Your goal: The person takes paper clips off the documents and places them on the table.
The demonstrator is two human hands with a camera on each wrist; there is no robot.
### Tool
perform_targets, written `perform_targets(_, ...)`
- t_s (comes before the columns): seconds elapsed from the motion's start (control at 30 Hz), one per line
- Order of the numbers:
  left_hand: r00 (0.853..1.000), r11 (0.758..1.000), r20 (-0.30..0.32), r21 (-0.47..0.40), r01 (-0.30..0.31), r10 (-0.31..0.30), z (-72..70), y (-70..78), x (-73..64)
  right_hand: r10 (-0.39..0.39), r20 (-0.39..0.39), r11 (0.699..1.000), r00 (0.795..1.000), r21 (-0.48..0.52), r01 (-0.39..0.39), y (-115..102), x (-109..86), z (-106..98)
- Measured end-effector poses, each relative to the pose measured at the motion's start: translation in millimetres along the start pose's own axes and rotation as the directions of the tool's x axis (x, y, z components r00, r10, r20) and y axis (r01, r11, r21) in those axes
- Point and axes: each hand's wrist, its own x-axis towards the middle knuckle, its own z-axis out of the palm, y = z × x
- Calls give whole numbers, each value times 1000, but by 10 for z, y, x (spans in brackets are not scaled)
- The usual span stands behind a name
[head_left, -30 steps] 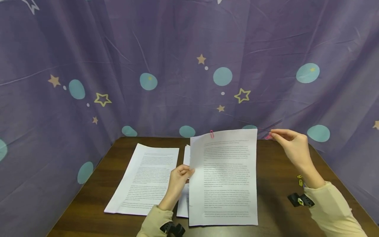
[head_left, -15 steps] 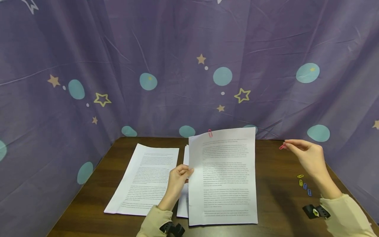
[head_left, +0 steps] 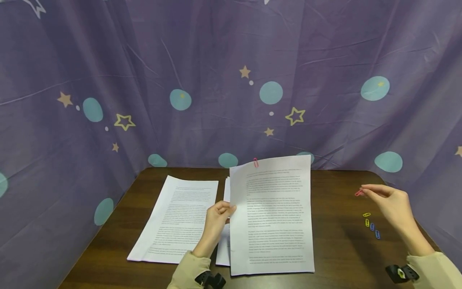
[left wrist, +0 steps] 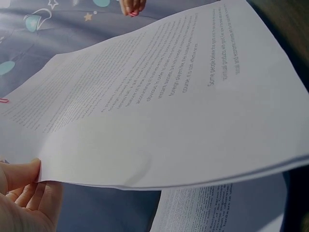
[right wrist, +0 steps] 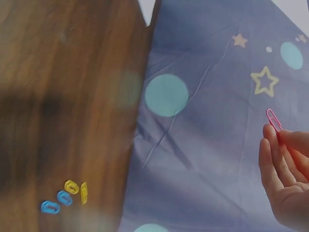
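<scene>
My left hand (head_left: 216, 218) pinches the left edge of a printed paper stack (head_left: 278, 216), which stands tilted up in the head view. A pink paper clip (head_left: 256, 162) sits on the stack's top edge, left of its middle. Off to the right, my right hand (head_left: 391, 206) pinches a second pink paper clip (right wrist: 273, 119) between thumb and fingertips, above the table and apart from the paper. Below that hand lie two yellow paper clips (head_left: 367, 222) and two blue paper clips (head_left: 377, 234). In the left wrist view, the thumb (left wrist: 21, 175) presses on the page's front.
Another printed stack (head_left: 180, 220) lies flat on the left of the brown wooden table (head_left: 335, 257). More white sheets (head_left: 223, 247) lie partly hidden behind the raised paper. A purple curtain (head_left: 216, 52) with stars and dots hangs round the table.
My right hand has moved right and down, away from the paper, with the pink paper clip still pinched. The blue clips have come into sight. The left hand has barely moved.
</scene>
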Motion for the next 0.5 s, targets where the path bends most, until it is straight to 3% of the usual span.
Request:
perform_targets(0.27,1000,1000,7,2,9,-9,-1,13,1,7,52,1000,999,-25,-6,209,-91,-107)
perform_targets(0.5,1000,1000,2,-5,10,-10,3,16,3,76,97,995,992,-76,-68,421,-181,-225)
